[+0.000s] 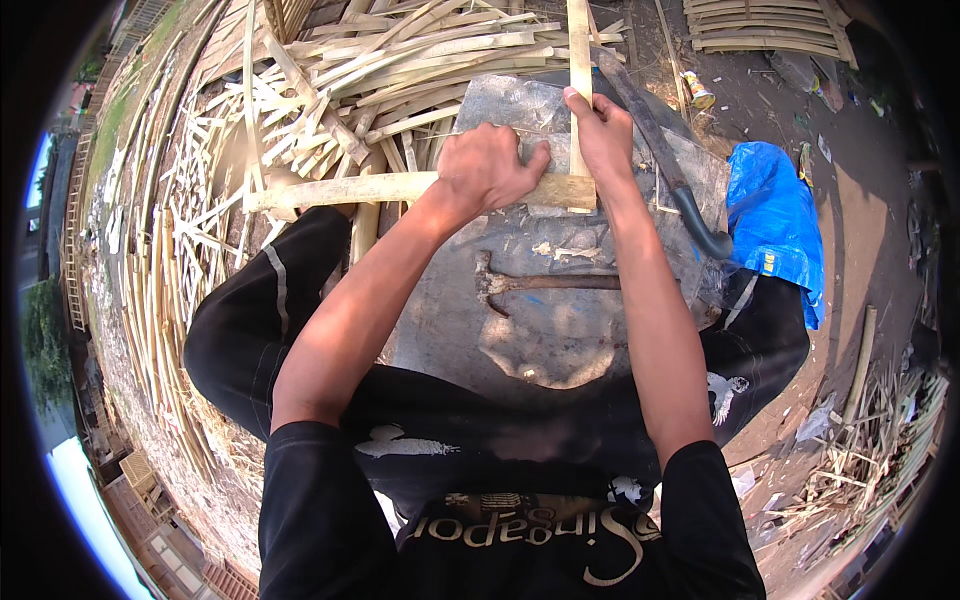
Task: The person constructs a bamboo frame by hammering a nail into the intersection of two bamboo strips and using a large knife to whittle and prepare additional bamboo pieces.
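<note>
A flat, pale bamboo strip (pixel 350 189) lies crosswise over a worn grey board (pixel 440 330) in front of me. My left hand (pixel 490 168) is closed over this strip near its right end, with the thumb sticking out to the right. A second bamboo strip (pixel 580 60) stands at a right angle to the first, its near end meeting the first one's right end. My right hand (pixel 606 138) pinches this second strip, thumb along its edge. Nearer to me on the board lies a hammer (pixel 555 283), its handle partly behind my right forearm.
Right of my right hand rests a long, dark curved blade (pixel 640 115) with a black handle (pixel 695 220). Blue plastic sheeting (pixel 775 215) covers my right knee. Split bamboo (pixel 400 60) is heaped beyond the board, and a slatted bamboo stack (pixel 765 28) sits far right.
</note>
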`<state>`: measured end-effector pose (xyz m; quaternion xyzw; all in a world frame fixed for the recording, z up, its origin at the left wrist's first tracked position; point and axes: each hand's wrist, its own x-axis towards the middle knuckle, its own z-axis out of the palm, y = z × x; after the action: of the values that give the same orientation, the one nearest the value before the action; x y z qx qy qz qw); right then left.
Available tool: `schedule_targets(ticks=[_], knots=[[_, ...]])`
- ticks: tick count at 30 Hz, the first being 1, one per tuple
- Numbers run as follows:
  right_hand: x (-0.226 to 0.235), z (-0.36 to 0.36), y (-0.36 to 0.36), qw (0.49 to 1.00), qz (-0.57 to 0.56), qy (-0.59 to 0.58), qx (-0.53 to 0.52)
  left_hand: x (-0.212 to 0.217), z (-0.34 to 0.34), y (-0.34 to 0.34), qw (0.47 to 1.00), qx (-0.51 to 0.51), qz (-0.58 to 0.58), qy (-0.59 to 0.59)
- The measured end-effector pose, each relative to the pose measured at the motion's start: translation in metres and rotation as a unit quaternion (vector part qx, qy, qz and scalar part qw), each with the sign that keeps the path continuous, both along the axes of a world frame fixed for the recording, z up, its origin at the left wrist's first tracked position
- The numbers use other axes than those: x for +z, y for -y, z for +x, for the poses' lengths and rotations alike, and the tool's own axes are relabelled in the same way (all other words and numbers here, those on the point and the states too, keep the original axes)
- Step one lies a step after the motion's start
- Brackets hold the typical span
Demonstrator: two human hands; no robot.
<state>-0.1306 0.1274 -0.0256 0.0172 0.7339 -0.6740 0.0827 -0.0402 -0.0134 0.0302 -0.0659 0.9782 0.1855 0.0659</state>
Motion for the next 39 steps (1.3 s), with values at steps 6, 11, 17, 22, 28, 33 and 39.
schedule_targets(ticks=[6, 11, 17, 22, 28, 33, 39], knots=[[0.0, -0.009, -0.011, 1.0, 0.01, -0.004, 0.001, 0.004, -0.008, -0.008, 0.999, -0.028, -0.019, 0.014], [0.017, -0.015, -0.024, 0.993, 0.111, -0.022, -0.016, -0.01, 0.002, -0.005, 0.972, -0.124, -0.11, -0.165], [0.092, -0.01, -0.189, 0.975, 0.156, -0.15, -0.06, -0.02, -0.001, 0.011, 0.974, -0.162, -0.111, -0.112], [0.06, 0.042, -0.322, 0.876, 0.433, 0.178, 0.117, -0.017, -0.001, 0.003, 0.91, -0.266, -0.199, -0.249], [0.014, 0.075, -0.295, 0.837, 0.516, 0.015, 0.183, -0.019, 0.002, 0.006, 0.968, -0.212, -0.111, -0.068], [0.006, 0.069, -0.294, 0.782, 0.56, 0.094, 0.257, -0.011, 0.002, 0.004, 0.949, -0.241, -0.182, -0.089], [-0.022, 0.057, -0.31, 0.785, 0.528, 0.132, 0.295, -0.002, -0.008, -0.001, 0.993, -0.072, -0.016, 0.091]])
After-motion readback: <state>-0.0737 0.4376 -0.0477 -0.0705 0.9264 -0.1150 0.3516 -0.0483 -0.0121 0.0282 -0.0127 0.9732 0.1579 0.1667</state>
